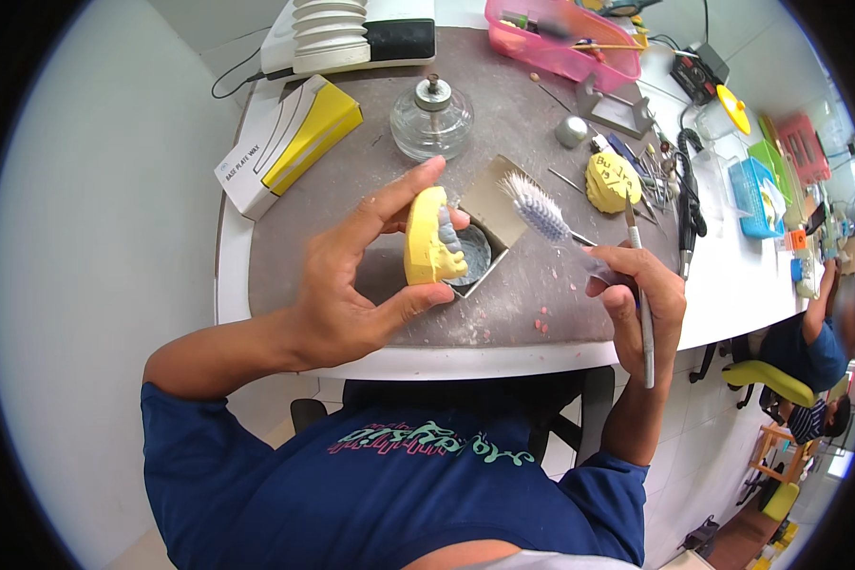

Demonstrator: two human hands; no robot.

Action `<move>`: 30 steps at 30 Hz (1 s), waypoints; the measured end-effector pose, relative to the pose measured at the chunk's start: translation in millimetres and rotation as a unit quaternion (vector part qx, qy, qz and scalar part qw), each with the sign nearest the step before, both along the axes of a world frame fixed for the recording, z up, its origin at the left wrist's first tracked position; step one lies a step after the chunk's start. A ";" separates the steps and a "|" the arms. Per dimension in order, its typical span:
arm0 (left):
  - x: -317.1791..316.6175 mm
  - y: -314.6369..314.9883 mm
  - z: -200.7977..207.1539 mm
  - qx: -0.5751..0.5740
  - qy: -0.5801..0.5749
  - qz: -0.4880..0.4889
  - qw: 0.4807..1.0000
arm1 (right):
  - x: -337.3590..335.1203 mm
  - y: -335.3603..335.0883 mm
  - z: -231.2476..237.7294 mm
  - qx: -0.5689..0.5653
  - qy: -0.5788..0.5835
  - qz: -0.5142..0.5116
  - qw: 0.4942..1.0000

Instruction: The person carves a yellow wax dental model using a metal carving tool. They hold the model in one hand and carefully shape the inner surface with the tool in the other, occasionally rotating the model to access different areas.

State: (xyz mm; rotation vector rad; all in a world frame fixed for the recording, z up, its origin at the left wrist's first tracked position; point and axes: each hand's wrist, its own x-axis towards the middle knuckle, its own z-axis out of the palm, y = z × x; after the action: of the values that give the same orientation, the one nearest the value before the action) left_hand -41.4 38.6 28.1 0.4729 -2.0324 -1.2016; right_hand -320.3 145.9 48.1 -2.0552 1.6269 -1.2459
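Observation:
My left hand [337, 285] grips a yellow plaster dental cast [422, 249] by its edges, thumb below and fingers above. Grey material [449, 231] covers some of its teeth, which face right. A brush [539, 209] with pale, splayed bristles points up and left from my right hand [654, 294], its bristles apart from the cast. The same hand also holds a slim carving knife [647, 328], blade upward. Behind the cast, an open cardboard box [497, 204] holds a round container of grey material [472, 258], partly hidden by my left hand and the cast.
A glass spirit lamp [431, 122] stands beyond my left hand, near a yellow-and-white box [294, 147]. Another yellow cast [612, 183] lies at the right among metal tools. A pink basket [579, 43] sits at the back. People sit farther right.

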 end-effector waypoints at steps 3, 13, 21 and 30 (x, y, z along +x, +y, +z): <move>-1.5 -1.4 -2.1 0.006 0.007 0.008 1.000 | 0.6 -14.4 2.4 -0.024 0.044 0.041 0.998; 7.6 -1.9 -2.4 0.068 0.025 -0.042 0.997 | -24.6 -28.3 8.3 -0.002 0.146 0.009 0.989; 13.4 -2.8 1.7 0.091 0.064 -0.058 0.992 | 8.8 -23.2 13.0 -0.004 0.136 0.066 0.989; 15.7 -9.7 11.7 0.066 0.041 -0.085 0.993 | 33.9 -12.7 17.6 -0.009 0.125 0.040 0.991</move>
State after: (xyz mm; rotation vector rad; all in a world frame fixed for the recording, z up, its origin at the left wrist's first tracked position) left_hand -25.7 28.8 39.8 0.3114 -1.9640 -1.4405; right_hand -286.4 133.2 65.6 -2.3441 1.6179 -1.0134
